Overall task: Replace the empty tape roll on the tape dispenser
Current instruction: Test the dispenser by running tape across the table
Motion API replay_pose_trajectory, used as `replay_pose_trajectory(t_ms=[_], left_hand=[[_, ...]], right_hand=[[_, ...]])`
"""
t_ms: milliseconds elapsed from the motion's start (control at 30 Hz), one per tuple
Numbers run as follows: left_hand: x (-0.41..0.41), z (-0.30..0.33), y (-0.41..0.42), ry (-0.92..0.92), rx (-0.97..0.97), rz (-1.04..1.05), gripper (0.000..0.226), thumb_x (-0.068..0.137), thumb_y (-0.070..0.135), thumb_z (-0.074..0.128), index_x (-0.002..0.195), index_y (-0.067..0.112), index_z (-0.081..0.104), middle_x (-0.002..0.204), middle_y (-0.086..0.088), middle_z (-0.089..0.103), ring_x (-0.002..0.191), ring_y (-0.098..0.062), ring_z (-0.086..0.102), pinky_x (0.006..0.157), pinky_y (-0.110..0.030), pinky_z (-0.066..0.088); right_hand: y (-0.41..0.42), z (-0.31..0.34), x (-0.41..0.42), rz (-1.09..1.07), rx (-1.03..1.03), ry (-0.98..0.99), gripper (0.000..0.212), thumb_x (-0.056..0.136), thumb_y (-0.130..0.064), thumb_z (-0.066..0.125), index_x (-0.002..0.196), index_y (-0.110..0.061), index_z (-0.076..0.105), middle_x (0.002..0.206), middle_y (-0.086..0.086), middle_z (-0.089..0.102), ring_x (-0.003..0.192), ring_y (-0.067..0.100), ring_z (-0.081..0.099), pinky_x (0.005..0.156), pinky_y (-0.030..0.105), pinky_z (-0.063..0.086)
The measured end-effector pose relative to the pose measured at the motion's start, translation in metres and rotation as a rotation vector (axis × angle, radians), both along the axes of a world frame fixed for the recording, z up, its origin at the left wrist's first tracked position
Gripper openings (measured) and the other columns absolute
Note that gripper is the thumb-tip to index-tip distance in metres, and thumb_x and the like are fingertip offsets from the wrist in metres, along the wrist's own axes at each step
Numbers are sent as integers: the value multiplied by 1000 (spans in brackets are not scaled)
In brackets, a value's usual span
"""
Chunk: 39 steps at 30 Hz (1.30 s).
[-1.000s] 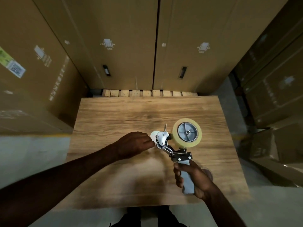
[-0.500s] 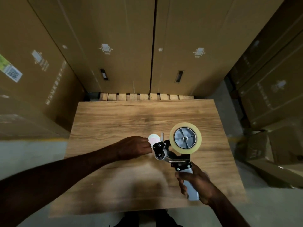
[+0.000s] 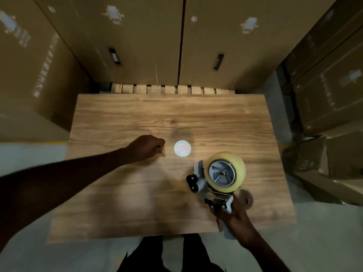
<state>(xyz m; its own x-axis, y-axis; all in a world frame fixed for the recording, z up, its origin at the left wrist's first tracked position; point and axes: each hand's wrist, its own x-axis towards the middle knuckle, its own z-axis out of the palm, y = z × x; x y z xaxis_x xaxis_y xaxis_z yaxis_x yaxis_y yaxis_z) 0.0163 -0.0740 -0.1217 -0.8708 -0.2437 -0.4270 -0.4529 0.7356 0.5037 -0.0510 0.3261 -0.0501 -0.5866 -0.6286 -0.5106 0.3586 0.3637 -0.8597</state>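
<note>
A wooden worktop [image 3: 121,203] stands among tall cardboard boxes [image 3: 137,42]. Near its right edge the right hand [image 3: 233,216] wraps the grip of a tape dispenser [image 3: 212,185] carrying a full yellowish tape roll [image 3: 238,163]. Left of the dispenser lies a small round sticker [image 3: 182,147]; just beyond it, the left hand [image 3: 146,147] is curled closed.
</note>
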Motion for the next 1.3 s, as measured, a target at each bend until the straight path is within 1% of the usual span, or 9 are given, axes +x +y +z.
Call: replay_pose_trajectory(t_ms=[67, 200, 433, 600, 667, 800, 967, 1167, 1300], left_hand=[[-4, 21, 34, 55, 439, 307, 36, 97, 40, 61, 86, 7, 68, 71, -8, 71, 54, -11, 65, 52, -24, 49], [1, 11, 89, -433, 1055, 808, 68, 97, 63, 43, 99, -2, 65, 88, -25, 75, 67, -31, 75, 64, -38, 61], [1, 33, 109, -554, 1571, 792, 85, 90, 70, 46, 126, -6, 54, 121, -31, 66, 106, -42, 68, 87, -49, 58], [-4, 41, 92, -395, 1591, 789, 95, 88, 71, 50, 142, -7, 42, 128, -30, 63, 114, -40, 66, 89, -47, 58], [-5, 49, 79, -339, 1571, 801, 91, 85, 71, 51, 135, -5, 53, 117, -25, 68, 102, -36, 71, 88, -46, 57], [-3, 80, 59, -297, 1429, 744, 70, 89, 71, 49, 113, 9, 70, 107, -14, 74, 94, -26, 73, 82, -37, 55], [-1, 106, 49, -343, 1198, 626, 61, 73, 67, 71, 107, 16, 72, 99, -4, 76, 86, -14, 71, 74, -30, 52], [4, 101, 50, -406, 1077, 574, 51, 82, 46, 77, 117, 10, 71, 108, -6, 75, 106, -22, 68, 81, -32, 50], [4, 97, 53, -353, 1117, 604, 24, 81, 30, 81, 98, 15, 73, 111, -11, 74, 117, -26, 66, 85, -34, 48]], right_hand=[[-5, 3, -4, -5, 43, -18, 49, 90, 1, 78, 134, -15, 64, 107, 4, 82, 89, 28, 72, 74, 31, 58], [-15, 11, -11, -42, 49, -2, 43, 85, -10, 82, 126, -15, 70, 89, 3, 78, 68, 17, 68, 65, 30, 53], [-30, 28, -29, -4, 28, 51, 47, 81, -10, 84, 124, -19, 68, 91, -1, 78, 72, 10, 68, 72, 29, 51], [-35, 32, -33, 27, -3, 82, 48, 84, -11, 83, 128, -20, 67, 110, 7, 80, 85, 15, 71, 77, 30, 54], [-37, 35, -32, 38, -13, 101, 48, 84, -11, 82, 129, -20, 66, 116, 9, 79, 89, 22, 71, 78, 34, 55], [-41, 39, -31, 67, -66, 100, 39, 87, -1, 79, 121, -13, 63, 87, 29, 72, 56, 30, 58, 54, 34, 50], [-49, 41, -25, 80, -109, 120, 42, 88, 11, 74, 125, -7, 64, 100, 16, 79, 78, 35, 61, 64, 24, 56], [-50, 35, -22, 51, -111, 71, 55, 78, -36, 91, 118, -9, 66, 90, 36, 68, 61, 35, 59, 55, 37, 54], [-47, 27, -23, 115, -106, 72, 31, 93, -5, 78, 119, -6, 62, 75, 34, 65, 48, 30, 53, 52, 35, 48]])
